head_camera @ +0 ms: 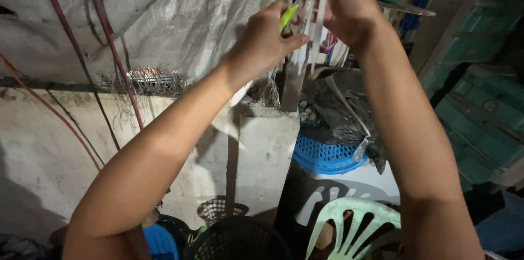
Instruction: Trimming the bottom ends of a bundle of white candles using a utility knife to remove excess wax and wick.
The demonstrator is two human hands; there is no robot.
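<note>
Both my arms reach up toward the top of the view. My left hand (262, 42) is closed around a small bright green thing (287, 16), only its tip showing between the fingers. My right hand (344, 3) grips a white plastic frame with several thin bars (315, 3), holding it upright just right of the left hand. The two hands touch around the frame. What the frame belongs to is hidden behind the hands.
A grey woven tarp (164, 14) hangs over a rough concrete wall (65, 140) with red and black cables (109, 42). Below are a blue plastic basket (322, 156), black plastic bags (338, 107), a pale green plastic chair (355, 222), black mesh baskets (234, 235) and teal wooden boards (480, 102).
</note>
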